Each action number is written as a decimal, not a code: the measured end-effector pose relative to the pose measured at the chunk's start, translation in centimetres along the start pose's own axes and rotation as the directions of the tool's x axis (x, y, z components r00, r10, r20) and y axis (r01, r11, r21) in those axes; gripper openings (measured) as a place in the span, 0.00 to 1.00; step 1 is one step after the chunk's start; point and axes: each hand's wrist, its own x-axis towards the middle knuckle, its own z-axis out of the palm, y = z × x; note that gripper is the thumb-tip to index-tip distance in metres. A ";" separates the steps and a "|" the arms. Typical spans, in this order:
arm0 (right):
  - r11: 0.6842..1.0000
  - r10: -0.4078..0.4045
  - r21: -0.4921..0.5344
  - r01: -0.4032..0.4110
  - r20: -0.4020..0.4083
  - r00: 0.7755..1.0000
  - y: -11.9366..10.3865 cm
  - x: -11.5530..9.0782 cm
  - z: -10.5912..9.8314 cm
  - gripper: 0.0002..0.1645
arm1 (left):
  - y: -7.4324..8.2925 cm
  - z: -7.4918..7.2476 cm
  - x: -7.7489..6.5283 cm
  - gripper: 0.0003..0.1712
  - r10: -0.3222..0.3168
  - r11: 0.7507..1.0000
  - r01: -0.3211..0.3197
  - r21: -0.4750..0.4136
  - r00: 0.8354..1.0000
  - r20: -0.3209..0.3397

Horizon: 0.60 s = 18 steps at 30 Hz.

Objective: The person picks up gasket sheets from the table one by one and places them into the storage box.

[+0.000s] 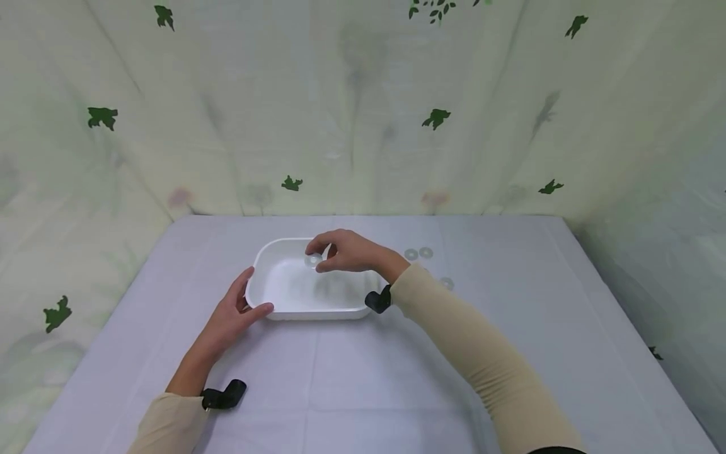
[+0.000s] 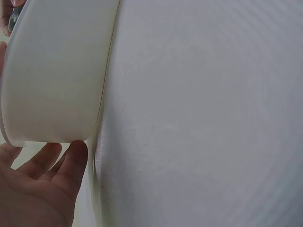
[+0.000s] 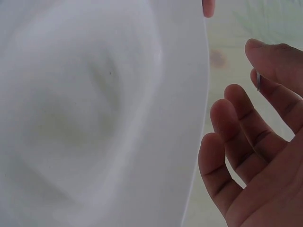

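Translucent ring (image 1: 309, 260) over white tray (image 1: 283, 287), pinched by right hand (image 1: 347, 251), thumb and finger; left hand (image 1: 232, 313) grips tray's left end. We'd keep the pinch light and tray steady. White-covered desk (image 1: 340, 384), at least three more rings (image 1: 406, 254) to the right; pale patterned curtain (image 1: 317, 94) behind.

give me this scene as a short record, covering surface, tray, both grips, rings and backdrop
surface: white cloth
container: white tray, rounded corners, open top
left grip: holds the tray's left end, thumb at the near rim
right grip: pinches a pale ring over the tray
loose rings: at least three, on the cloth right of the tray
backdrop: pale sheet with dark green shapes
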 end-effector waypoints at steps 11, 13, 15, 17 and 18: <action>1.000 0.021 -0.014 -0.021 0.006 1.000 0.4 0.4 0.3 0.22 | -0.4 0.0 0.2 0.57 0.020 0.999 -0.020 -0.026 1.000 -0.005; 1.000 0.021 -0.016 -0.021 0.009 1.000 0.4 0.4 0.3 0.22 | -0.4 0.0 0.2 0.57 0.017 1.000 -0.017 -0.022 1.000 -0.004; 1.000 0.020 -0.015 -0.020 0.010 1.000 0.3 0.4 0.2 0.22 | -0.4 0.0 0.2 0.57 0.015 1.000 -0.015 -0.018 1.000 -0.003; 1.000 0.019 -0.012 -0.019 0.010 1.000 0.2 0.5 0.2 0.22 | -0.5 0.1 0.2 0.57 0.017 1.000 -0.017 -0.023 1.000 -0.002; 1.000 0.019 -0.012 -0.019 0.011 1.000 0.2 0.5 0.2 0.22 | -0.5 0.1 0.2 0.57 0.018 0.999 -0.018 -0.028 1.000 -0.001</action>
